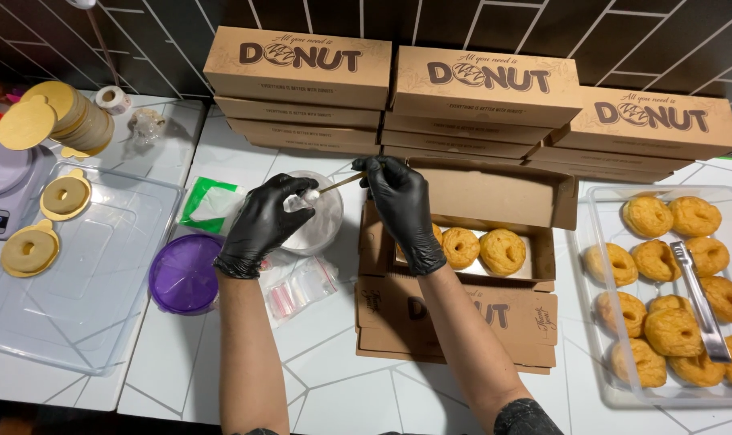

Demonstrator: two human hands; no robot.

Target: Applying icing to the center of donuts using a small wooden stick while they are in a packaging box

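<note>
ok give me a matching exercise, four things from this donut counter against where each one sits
Things:
1. metal tongs
2. round purple lid
3. thin wooden stick
4. stack of gold cardboard discs

Places:
a. far left corner of the counter
b. held by the right hand
c. on the donuts in the clear tray
d. beside the left hand

Pairs: 1-c, 2-d, 3-b, 4-a

You stand at a doughnut shop's packing counter: stacked brown cardboard boxes (479,89) line the dark tiled wall, a clear tray of glazed doughnuts (664,282) with metal tongs (698,298) sits beside gold cake boards (60,113) on white tile.
</note>
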